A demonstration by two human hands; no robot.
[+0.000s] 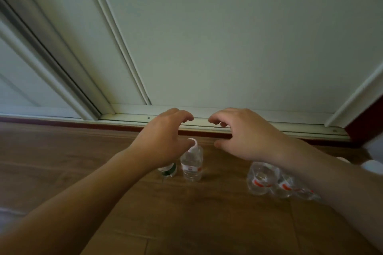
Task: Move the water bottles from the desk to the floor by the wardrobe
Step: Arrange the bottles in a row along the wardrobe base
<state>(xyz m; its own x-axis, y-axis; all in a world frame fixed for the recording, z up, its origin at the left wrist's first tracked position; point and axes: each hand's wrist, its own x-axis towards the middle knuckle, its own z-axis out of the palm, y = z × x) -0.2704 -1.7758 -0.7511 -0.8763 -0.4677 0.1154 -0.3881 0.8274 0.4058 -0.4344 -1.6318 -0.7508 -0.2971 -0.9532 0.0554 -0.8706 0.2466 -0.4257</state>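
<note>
Several clear water bottles stand on the wooden floor (83, 151) in front of the white wardrobe (228, 47). A white-capped bottle with a red label (191, 164) stands just under my left hand (163, 141), and a green-labelled bottle (169, 170) beside it is mostly hidden by that hand. A cluster of red-labelled bottles (262, 178) stands to the right, partly covered by my right forearm. My right hand (246, 136) hovers above the floor. Both hands are held with fingers curled and apart, holding nothing.
The wardrobe's sliding-door track (269, 124) runs along the floor just beyond my hands. A dark red edge (364, 122) borders the wardrobe at right, with something white (373, 165) on the floor below it.
</note>
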